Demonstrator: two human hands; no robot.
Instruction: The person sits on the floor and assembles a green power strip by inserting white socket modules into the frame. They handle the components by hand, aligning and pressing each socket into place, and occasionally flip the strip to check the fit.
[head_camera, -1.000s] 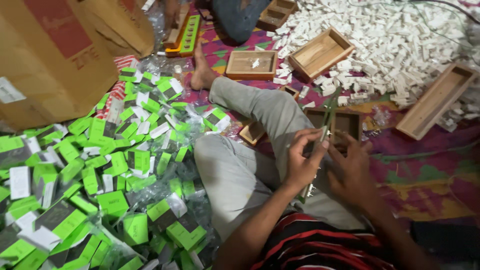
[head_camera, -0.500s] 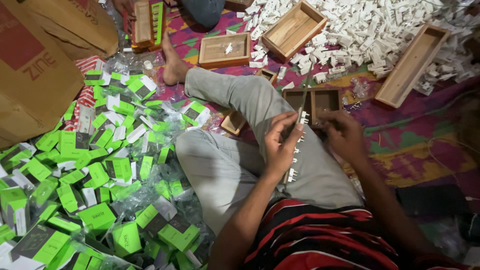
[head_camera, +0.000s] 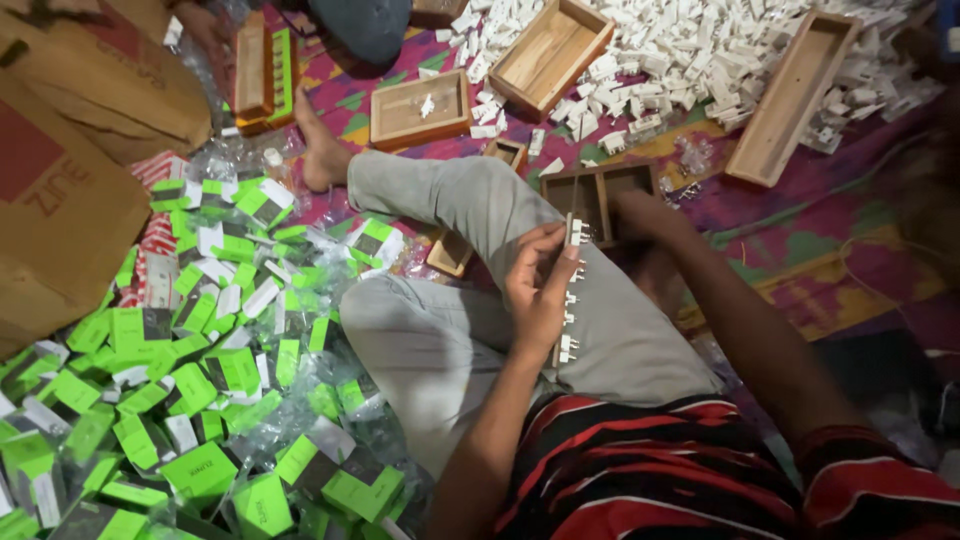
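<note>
I sit cross-legged on a patterned mat in grey trousers. My left hand (head_camera: 540, 285) grips a long narrow strip (head_camera: 570, 290) set with several small white plug parts, held upright over my lap. My right hand (head_camera: 630, 205) reaches forward into a small dark two-compartment wooden tray (head_camera: 598, 200) by my knee; its fingers are partly hidden, so I cannot tell whether it holds anything.
A heap of green-and-white small boxes (head_camera: 200, 380) covers the floor at left, beside cardboard cartons (head_camera: 70, 210). Several wooden trays (head_camera: 420, 108) and a pile of white plug parts (head_camera: 700, 50) lie ahead. Another person's knee (head_camera: 370, 30) shows at the top.
My right hand has left the strip and moved forward to the dark wooden tray. My left hand keeps the strip, now more upright.
</note>
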